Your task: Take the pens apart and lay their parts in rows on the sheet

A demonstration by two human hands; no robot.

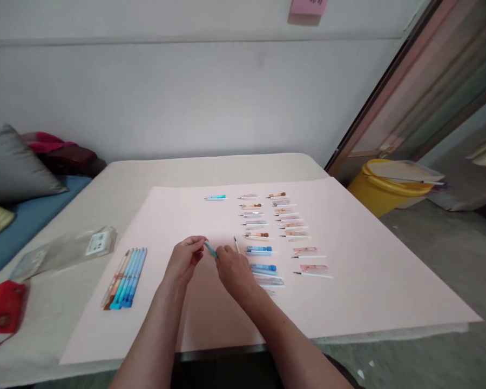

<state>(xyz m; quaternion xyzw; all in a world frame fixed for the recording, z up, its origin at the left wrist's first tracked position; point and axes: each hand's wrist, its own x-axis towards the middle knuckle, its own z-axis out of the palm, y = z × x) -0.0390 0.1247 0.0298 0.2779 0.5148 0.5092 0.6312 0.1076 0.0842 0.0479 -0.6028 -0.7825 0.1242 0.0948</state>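
Observation:
A light-blue pen (211, 249) spans the gap between my two hands above the pink sheet. My left hand (186, 259) pinches its upper end with thumb and fingertips. The fingers of my right hand (234, 268) are closed round the lower end and hide it. A white refill with a dark tip (237, 245) sticks out beyond my right knuckles; whether it is held or lies on the paper I cannot tell. Right of that hand lie blue pen parts (263, 267) with refills beside them. Several closed blue and brown pens (129, 278) lie side by side to the left.
Pink paper (368, 292) covers much of the cloth-topped table (133, 173). Two columns of pen bodies and refills (291, 219) lie on the right, and a turquoise pen (215, 198) at the back. A clear plastic bag (71, 251) and red packet (4, 308) are left; a yellow bucket (375, 189) stands right.

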